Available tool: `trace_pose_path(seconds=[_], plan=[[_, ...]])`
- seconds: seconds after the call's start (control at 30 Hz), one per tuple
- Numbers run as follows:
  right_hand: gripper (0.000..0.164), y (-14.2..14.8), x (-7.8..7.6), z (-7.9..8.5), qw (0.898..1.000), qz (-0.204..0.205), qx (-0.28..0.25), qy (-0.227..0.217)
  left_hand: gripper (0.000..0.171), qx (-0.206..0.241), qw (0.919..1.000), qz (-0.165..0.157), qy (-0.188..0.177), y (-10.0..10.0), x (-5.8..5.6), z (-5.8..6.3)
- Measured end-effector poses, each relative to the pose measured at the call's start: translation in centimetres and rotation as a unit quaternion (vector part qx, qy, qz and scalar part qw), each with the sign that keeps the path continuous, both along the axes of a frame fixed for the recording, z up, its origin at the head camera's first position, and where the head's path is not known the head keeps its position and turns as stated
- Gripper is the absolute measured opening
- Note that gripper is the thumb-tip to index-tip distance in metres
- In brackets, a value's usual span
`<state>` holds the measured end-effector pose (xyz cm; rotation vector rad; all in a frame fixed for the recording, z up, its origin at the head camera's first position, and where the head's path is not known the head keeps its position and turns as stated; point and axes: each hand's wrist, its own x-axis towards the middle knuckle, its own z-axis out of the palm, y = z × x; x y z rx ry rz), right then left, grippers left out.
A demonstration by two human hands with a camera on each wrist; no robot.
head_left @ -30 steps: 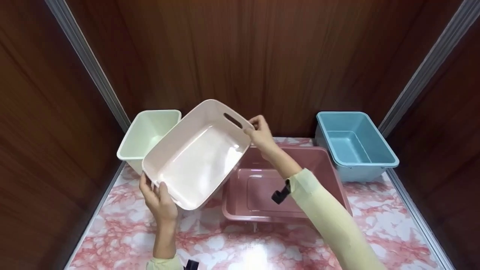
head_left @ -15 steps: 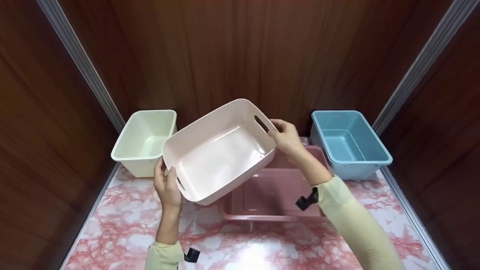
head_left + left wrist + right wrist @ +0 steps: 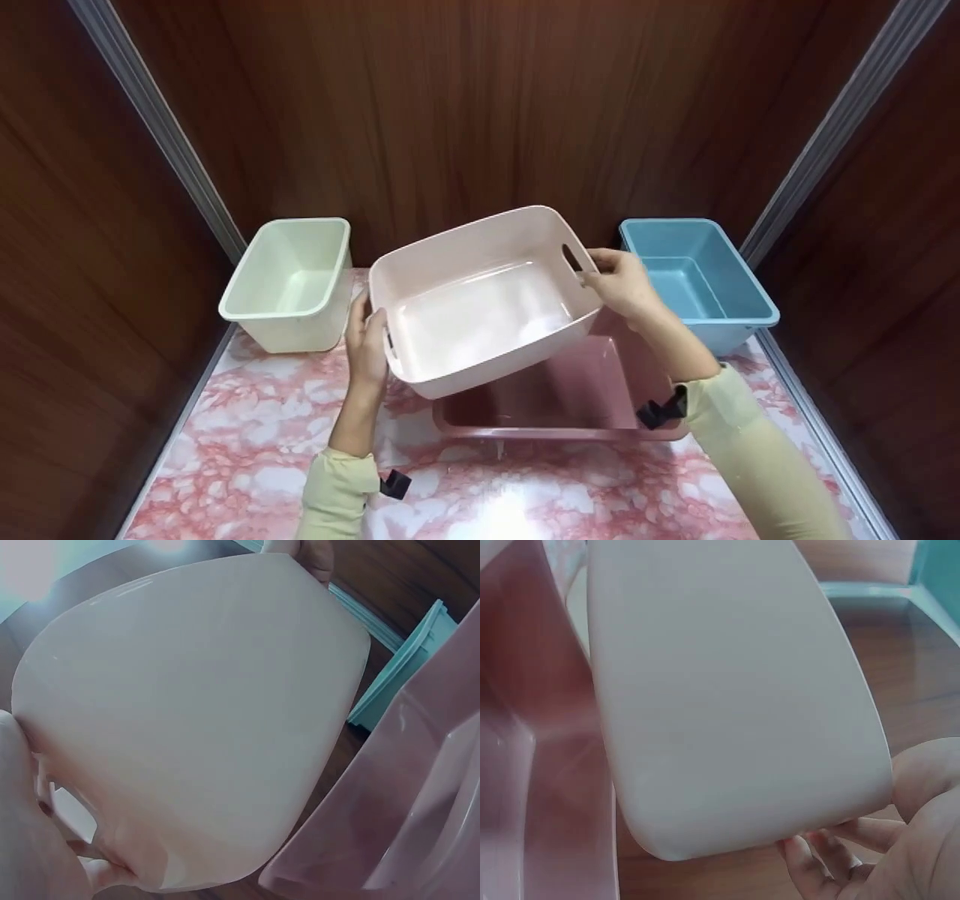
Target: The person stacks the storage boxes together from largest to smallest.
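A pale pink plastic basin [image 3: 487, 315] with a slot handle in each short end is held up in the air, tilted with its right end higher. My left hand [image 3: 367, 349] grips its left end at the handle, thumb on the inside. At the opposite end, my right hand [image 3: 622, 283] holds the rim by the right handle slot. Beneath it, a larger dark pink basin [image 3: 559, 433] stands on the marbled surface, partly hidden. In the left wrist view the pale basin's underside [image 3: 202, 705] fills the middle, and the fingers [image 3: 112, 874] curl at the slot.
A pale green basin [image 3: 285, 330] stands at the back left, and a blue basin [image 3: 697, 277] at the back right, partly behind my right hand. Brown wood-look panels [image 3: 480, 105] enclose the back and both sides. The red-and-white marbled surface [image 3: 255, 442] lies in front.
Both hands have carried the pale pink basin to the right, from beside the green basin to above the dark pink one. It has turned closer to level.
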<state>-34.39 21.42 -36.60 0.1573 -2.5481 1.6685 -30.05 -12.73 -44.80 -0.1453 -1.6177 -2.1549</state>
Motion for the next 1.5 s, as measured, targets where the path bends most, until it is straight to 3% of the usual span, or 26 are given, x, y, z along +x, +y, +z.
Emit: trace_pose_path(seconds=[0.17,0.23,0.43,0.8,1.27,1.5], plan=[[0.036,2.0,0.6,0.2,1.000,0.004,-0.002,-0.008,0.047,-0.044,0.9970,-0.055,-0.033,0.6,-0.7,0.4],[0.036,2.7,0.9,0.2,1.000,0.003,-0.003,-0.012,0.049,-0.067,0.9932,-0.080,-0.053,0.8,-0.7,0.8],[0.039,4.6,1.7,-0.2,1.000,-0.002,0.004,-0.024,0.050,-0.102,0.9820,-0.137,-0.081,1.7,-1.5,0.6],[0.046,7.3,3.4,-1.0,0.998,-0.004,-0.002,-0.058,0.050,-0.135,0.9696,-0.170,-0.112,3.5,-3.0,1.0],[0.052,8.6,4.4,-3.3,0.997,0.017,-0.005,-0.068,0.049,-0.167,0.9581,-0.182,-0.145,4.6,-4.0,-0.6],[0.058,8.9,4.7,-4.6,0.994,0.021,-0.050,-0.097,0.050,-0.134,0.9544,-0.193,-0.185,4.9,-4.2,-1.2]])
